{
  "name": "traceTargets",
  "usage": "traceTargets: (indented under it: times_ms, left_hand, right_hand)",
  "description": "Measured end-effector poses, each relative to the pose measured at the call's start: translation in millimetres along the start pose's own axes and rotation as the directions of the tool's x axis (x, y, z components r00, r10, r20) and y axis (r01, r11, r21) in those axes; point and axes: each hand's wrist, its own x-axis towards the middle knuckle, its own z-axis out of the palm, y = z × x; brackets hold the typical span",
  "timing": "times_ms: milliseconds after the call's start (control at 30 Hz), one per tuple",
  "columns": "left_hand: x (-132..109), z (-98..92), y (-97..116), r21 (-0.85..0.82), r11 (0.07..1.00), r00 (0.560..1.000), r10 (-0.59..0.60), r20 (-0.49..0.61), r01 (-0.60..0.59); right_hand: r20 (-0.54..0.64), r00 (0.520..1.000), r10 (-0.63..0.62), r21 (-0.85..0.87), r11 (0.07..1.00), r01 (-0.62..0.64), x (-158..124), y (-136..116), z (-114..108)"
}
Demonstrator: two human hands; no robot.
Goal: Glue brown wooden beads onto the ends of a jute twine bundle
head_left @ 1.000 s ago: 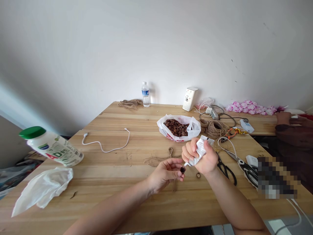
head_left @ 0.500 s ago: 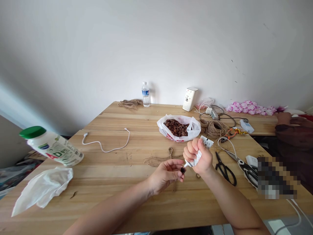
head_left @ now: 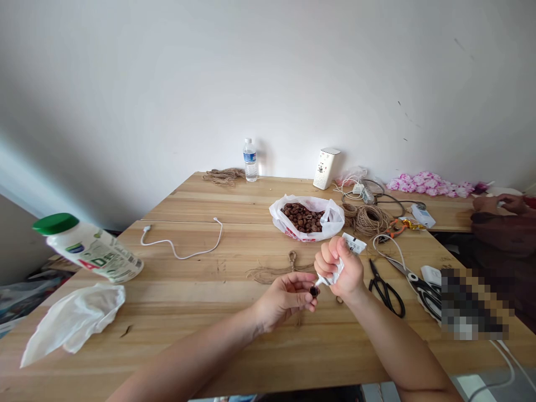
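Between the fingertips of my left hand [head_left: 288,297] is a small dark brown nut shell [head_left: 314,291], its hollow side partly showing. My right hand [head_left: 344,269] is wrapped round a white glue-like tube [head_left: 335,273], its nozzle tipped down to the shell. Whether anything flows from the nozzle is too small to see. Behind my hands lies a bundle of twine with a knotted loop [head_left: 292,258], partly hidden by my left hand. Past it stands a white plastic bag [head_left: 280,223] full of brown nut shells [head_left: 304,218].
Right of my hands lie black scissors [head_left: 385,290], balls of twine [head_left: 371,219] and cables. At left are a green-capped bottle [head_left: 92,248], a crumpled white cloth or bag [head_left: 75,321] and a white cable [head_left: 180,258]. A water bottle [head_left: 250,161] stands at the back. Another person's hands [head_left: 508,203] are far right.
My hands keep nearly the same pose, tube nozzle at the shell. At far right, the other person's hands have shifted slightly.
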Motion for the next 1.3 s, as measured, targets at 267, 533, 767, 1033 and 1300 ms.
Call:
traceTargets:
  times_ms: [267,533,767,1033,1300]
  left_hand:
    - [0.0,-0.2,0.0,0.008,1.000,1.000,0.004,-0.003,-0.004]
    - [0.1,-0.8,0.2,0.008,1.000,1.000,-0.010,-0.005,0.010]
    - [-1.5,-0.7,0.5,0.006,1.000,1.000,-0.019,-0.013,0.019]
    - [-0.3,0.7,0.8,-0.002,1.000,0.999,-0.024,-0.022,0.024]
    - [-0.4,1.4,1.1,-0.006,1.000,1.000,-0.020,-0.020,0.020]
  right_hand:
    - [-0.017,1.000,0.008,-0.008,1.000,-0.008,-0.5,-1.4,1.1]
    - [-0.019,1.000,0.020,0.002,1.000,-0.020,-0.2,-2.3,0.7]
    - [0.013,1.000,0.019,0.048,0.999,-0.020,-0.2,-3.2,0.9]
    - [-0.023,0.999,0.035,0.012,0.999,-0.035,-0.9,-2.8,1.4]
    - [-0.030,0.999,0.039,-0.024,0.999,-0.040,-1.5,-1.1,1.3]
